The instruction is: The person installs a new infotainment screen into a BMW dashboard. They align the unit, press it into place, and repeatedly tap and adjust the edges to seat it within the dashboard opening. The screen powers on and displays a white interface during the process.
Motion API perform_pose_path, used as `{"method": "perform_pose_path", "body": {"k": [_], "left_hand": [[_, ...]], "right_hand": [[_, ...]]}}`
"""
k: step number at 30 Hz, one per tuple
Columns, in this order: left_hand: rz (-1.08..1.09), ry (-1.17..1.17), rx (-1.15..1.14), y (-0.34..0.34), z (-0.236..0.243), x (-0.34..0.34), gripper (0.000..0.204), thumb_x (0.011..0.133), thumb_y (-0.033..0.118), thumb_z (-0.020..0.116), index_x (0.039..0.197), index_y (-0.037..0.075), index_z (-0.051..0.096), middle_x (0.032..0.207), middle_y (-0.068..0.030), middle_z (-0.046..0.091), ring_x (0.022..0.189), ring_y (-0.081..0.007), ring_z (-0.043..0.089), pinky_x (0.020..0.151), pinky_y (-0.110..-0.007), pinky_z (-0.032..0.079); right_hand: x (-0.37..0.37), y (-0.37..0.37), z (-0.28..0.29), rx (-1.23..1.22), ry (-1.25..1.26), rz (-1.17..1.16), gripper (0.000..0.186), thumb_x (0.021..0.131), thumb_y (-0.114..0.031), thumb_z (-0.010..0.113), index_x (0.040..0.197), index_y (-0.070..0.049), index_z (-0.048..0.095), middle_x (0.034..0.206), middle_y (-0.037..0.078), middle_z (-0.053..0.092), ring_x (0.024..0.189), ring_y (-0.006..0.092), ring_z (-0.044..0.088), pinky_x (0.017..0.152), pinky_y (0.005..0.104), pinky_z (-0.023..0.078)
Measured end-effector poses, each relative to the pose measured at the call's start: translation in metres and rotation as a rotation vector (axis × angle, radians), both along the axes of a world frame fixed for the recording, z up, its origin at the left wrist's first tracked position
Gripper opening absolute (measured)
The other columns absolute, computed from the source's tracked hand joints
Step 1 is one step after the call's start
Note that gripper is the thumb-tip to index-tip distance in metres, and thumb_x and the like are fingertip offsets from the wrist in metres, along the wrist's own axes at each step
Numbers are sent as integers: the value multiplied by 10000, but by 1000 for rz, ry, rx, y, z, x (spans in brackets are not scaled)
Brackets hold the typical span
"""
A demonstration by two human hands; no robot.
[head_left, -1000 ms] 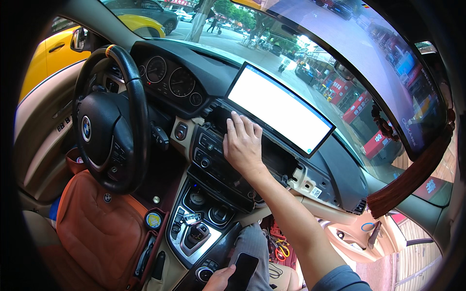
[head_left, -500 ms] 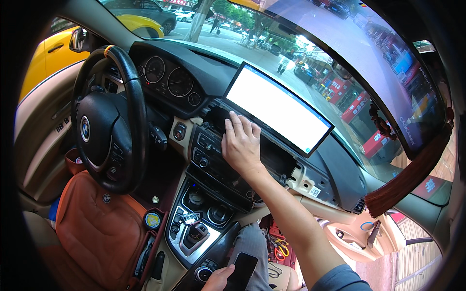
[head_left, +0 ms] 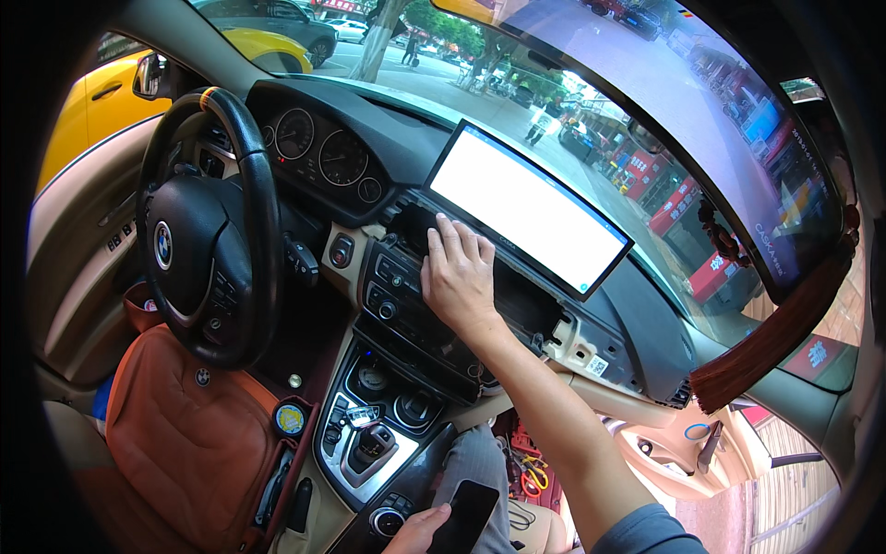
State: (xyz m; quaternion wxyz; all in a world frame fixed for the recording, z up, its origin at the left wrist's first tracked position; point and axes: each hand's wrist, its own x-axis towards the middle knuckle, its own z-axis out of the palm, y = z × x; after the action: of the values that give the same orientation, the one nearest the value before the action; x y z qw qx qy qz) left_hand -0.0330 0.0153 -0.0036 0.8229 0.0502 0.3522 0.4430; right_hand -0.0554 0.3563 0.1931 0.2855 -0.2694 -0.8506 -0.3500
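Observation:
My right hand (head_left: 460, 275) lies over the center dashboard with its fingers stretched out. Its fingertips reach to the dark opening just below the lower left edge of a wide display (head_left: 526, 208), whose screen is glowing white. Under the palm is the black control panel (head_left: 392, 286) with its knobs and buttons; part of it is hidden by the hand. Low in the view, my left hand (head_left: 417, 533) grips a black smartphone (head_left: 466, 519) with a dark screen, held over my grey-trousered leg (head_left: 484, 452).
On the left stands the steering wheel (head_left: 261, 231), above an orange-brown seat cover (head_left: 189, 425). The gear lever (head_left: 374, 443) rises from the console. Pliers with coloured handles (head_left: 532, 480) lie beside my leg. A red tassel (head_left: 775, 328) hangs near a large mirror screen (head_left: 720, 102).
The left hand and smartphone have shifted slightly to the right. The hanging tassel has swung a little to the left. My right hand stays in place.

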Motion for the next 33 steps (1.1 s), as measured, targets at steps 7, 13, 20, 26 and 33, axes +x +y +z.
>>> {"method": "perform_pose_path", "body": {"k": [7,13,20,26,33], "left_hand": [[-26,-238,24,-2,-3,0,350,1079,309,570,1268,27,660,1109,-78,732,992,-207,717,882,-366,580],[-79,-386,40,-1,-7,0,435,1097,383,515,1281,13,650,1143,-84,729,993,-205,710,872,-357,578],[-44,-355,212,-8,11,-9,422,1086,372,547,1320,34,641,1137,-67,729,994,-164,698,854,-307,562],[-4,-228,198,-5,14,-11,399,1081,367,559,1286,38,652,1101,-48,734,961,-153,698,837,-300,561],[-25,-323,159,0,16,-12,482,1086,439,515,1278,16,645,1092,-89,733,940,-196,712,828,-334,574]], "right_hand": [[0,0,0,30,-3,-2,407,888,-159,636,1232,56,673,1388,212,611,1284,328,559,1034,454,401],[0,0,0,21,5,6,405,887,-162,638,1231,50,673,1394,213,607,1286,330,558,1037,458,400],[0,0,0,20,8,12,412,879,-164,643,1230,49,672,1396,215,605,1285,332,558,1036,460,402],[0,1,0,26,7,17,419,867,-165,650,1228,46,673,1394,213,606,1284,332,555,1036,459,402],[-4,-5,22,-56,21,73,415,884,-144,679,1269,8,646,1338,192,631,1276,341,563,1006,484,420]]}}
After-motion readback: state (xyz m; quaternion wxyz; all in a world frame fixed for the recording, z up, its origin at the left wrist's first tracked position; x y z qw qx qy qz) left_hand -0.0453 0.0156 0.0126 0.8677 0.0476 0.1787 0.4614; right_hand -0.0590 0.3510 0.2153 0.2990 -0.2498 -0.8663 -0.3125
